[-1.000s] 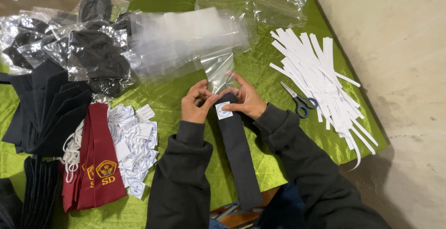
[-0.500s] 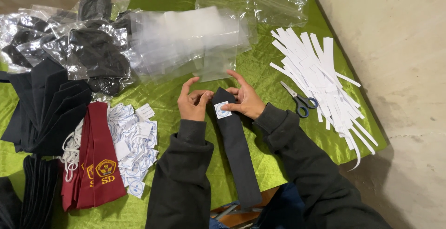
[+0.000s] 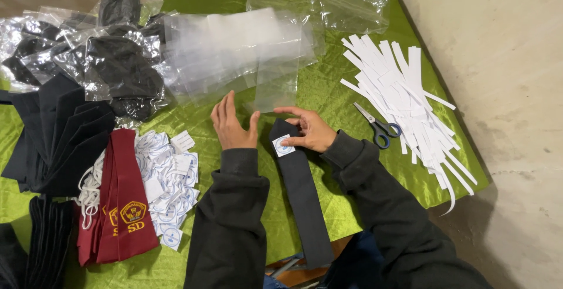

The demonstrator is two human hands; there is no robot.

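Fingers of the left hand point(image 3: 231, 126) are now spread and lifted off the tie point(image 3: 299, 195), hovering near the clear sleeves point(image 3: 234, 54); a second ago both hands worked together at the tie's far tip. The tie lies flat along the tabletop point(image 3: 328, 95), its round tag point(image 3: 284, 146) showing. Fingers of the right hand point(image 3: 311, 129) press the tip flat, loosely curled. Scissors point(image 3: 378, 126) and paper strips point(image 3: 404, 101) lie to the right.
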